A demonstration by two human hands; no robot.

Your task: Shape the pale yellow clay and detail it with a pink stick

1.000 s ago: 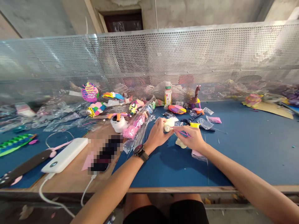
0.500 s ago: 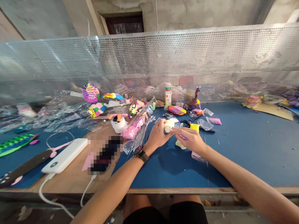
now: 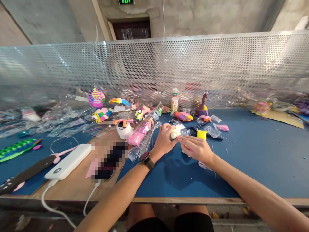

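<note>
Your left hand curls around a cream-coloured piece as your right hand, fingers bunched narrow, meets its right side; whether they pinch anything you cannot tell. The table's wooden front edge runs nearer you than both hands, and the blue mat spreads broadly right of your right hand. A yellow block sits just beyond that hand, bagged pink pieces crowd your left, and a bottle and perforated screen stand beyond both.
</note>
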